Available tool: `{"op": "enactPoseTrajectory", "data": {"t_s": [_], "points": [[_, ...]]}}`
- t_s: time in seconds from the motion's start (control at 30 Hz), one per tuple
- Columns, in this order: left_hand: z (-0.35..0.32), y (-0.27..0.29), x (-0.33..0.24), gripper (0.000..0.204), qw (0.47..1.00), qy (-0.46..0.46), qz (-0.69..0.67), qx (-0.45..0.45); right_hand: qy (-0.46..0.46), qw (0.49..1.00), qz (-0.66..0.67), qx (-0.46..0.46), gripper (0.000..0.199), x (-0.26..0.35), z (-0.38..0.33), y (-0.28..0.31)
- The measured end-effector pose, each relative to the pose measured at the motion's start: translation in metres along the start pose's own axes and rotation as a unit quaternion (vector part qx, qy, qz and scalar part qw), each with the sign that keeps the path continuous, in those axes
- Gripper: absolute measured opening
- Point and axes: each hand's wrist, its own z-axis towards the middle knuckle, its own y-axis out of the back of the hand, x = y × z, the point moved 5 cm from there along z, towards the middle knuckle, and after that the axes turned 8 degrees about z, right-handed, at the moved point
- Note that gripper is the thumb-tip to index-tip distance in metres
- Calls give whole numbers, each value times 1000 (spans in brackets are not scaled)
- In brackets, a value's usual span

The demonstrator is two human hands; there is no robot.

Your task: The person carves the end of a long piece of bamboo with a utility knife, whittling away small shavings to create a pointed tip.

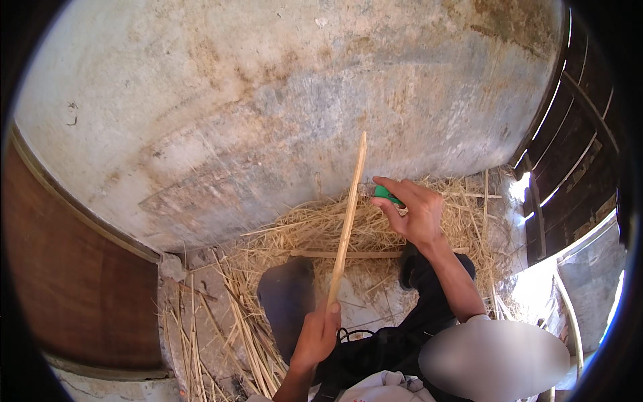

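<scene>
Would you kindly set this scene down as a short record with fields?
Setting: weathered plastered wall, straw heaped at its foot
Left hand: grips the lower end of a long thin wooden strip, which stands nearly upright
Right hand: holds a small green object near the strip
Other: another thin strip lies flat on the straw

Wall (268, 100) blocks ahead; straw (321, 231) clutters floor.

- The stick (348, 218) is pale bare wood, matt and smooth-cut.
- The small green object (386, 195) looks like glossy plastic.
- The straw (315, 231) is dry, yellow and fibrous.
- The wall (268, 100) is rough, stained plaster, matt grey.
- The side panel (74, 281) is brown wood with a slight sheen.
</scene>
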Motion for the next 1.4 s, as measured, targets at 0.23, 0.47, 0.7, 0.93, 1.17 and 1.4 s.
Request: {"op": "enactPoseTrajectory", "data": {"t_s": [0.23,0.47,0.7,0.93,1.17,1.4], "points": [[0,-8,24,41,984,92,-137,73,-101,983,142,54,32,-11,-4,-11],[13,-2,13,44,972,97,-194,89,-158,953,239,97,30,-16,-21,-15],[20,-1,9,37,977,135,-161,44,46,976,147,154,39,18,-33,-10],[23,-1,-2,39,998,57,-15,0,68,985,117,109,44,28,-34,-8],[22,1,-20,37,998,-8,63,-25,52,991,70,98,39,31,-31,-3],[21,2,-15,38,998,24,53,-31,45,992,74,89,36,33,-32,-8]]}}
